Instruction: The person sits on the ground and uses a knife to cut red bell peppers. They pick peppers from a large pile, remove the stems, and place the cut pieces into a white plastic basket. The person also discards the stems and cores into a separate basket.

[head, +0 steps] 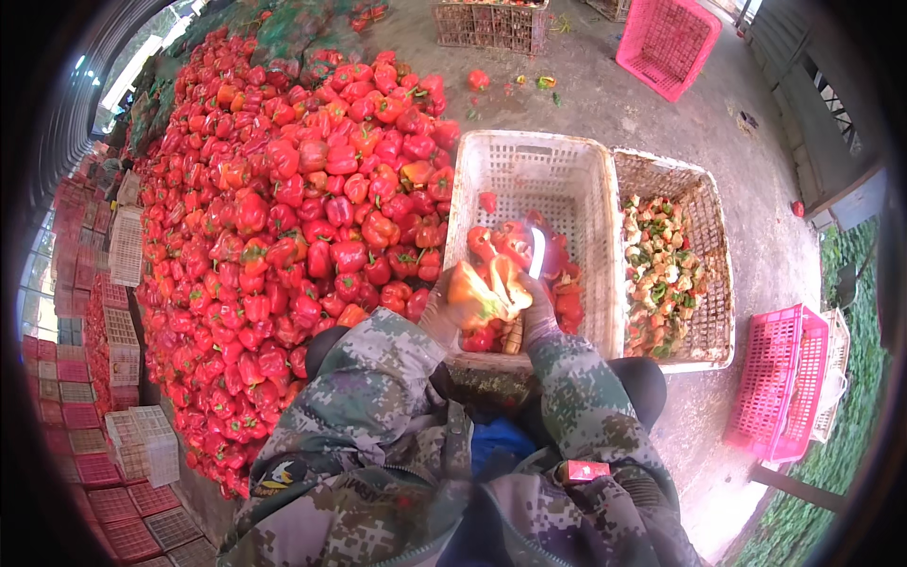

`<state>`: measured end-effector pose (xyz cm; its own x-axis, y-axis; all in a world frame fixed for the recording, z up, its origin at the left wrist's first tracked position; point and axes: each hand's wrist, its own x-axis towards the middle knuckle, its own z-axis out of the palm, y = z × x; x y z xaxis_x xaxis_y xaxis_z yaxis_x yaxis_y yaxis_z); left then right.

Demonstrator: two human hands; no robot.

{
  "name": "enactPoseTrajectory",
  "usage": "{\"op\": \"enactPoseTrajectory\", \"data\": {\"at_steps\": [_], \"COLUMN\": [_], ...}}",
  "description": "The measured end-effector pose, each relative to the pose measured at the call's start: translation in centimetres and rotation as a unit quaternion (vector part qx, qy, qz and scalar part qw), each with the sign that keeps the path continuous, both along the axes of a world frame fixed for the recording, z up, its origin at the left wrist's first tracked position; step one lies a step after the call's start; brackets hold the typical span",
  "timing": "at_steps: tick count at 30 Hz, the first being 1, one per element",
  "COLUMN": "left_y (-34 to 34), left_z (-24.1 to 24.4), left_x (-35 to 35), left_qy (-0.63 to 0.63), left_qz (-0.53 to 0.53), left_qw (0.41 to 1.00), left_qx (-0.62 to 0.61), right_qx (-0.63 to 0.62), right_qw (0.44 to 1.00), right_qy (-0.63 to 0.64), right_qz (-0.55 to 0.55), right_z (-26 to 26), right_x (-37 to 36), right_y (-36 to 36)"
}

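Observation:
A yellow-orange bell pepper, split open, is held over the white crate, with my left hand gripping its left side. My right hand is closed around a knife; its curved, shiny blade points away from me. A light brown piece below that hand looks like the knife's handle. The right thumb lies against the pepper's opened edge. Beneath both hands, the white plastic crate contains cut red bell peppers.
On my left is a large heap of red bell peppers. A second crate with cut-out pepper cores adjoins the white one on the right. Pink crates stand farther off. Another filled crate is ahead.

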<state>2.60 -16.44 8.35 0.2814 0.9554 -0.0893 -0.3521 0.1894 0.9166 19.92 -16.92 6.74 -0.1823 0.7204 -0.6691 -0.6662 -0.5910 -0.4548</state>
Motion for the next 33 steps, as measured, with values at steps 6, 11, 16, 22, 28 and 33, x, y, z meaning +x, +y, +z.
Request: {"op": "enactPoseTrajectory", "data": {"at_steps": [6, 11, 16, 22, 28, 33], "left_y": [1.2, 2.3, 2.4, 3.2, 2.9, 3.0], "left_z": [-0.8, -0.8, -3.4, -3.7, -3.4, -3.3], "left_x": [0.4, 0.1, 1.0, 1.3, 0.6, 0.6], "left_qy": [-0.016, -0.007, -0.004, 0.007, -0.024, -0.095], "left_qz": [0.019, 0.005, -0.052, -0.140, -0.146, -0.113], "left_qw": [0.995, 0.991, 0.991, 0.987, 0.985, 0.976], "left_qx": [-0.093, -0.135, -0.127, -0.082, -0.085, -0.163], "right_qx": [0.185, 0.245, 0.276, 0.217, 0.227, 0.189], "right_qw": [0.902, 0.748, 0.888, 0.917, 0.928, 0.941], "right_qy": [-0.388, -0.616, -0.350, -0.270, -0.233, -0.233], "right_qz": [-0.025, -0.030, 0.111, 0.197, 0.183, 0.158], "right_z": [1.4, -1.2, 4.2, 4.1, 4.1, 5.4], "right_x": [1.8, 4.2, 1.2, 1.3, 0.3, -0.6], "right_y": [0.7, 1.3, -0.6, -0.5, -0.3, -0.2]}}
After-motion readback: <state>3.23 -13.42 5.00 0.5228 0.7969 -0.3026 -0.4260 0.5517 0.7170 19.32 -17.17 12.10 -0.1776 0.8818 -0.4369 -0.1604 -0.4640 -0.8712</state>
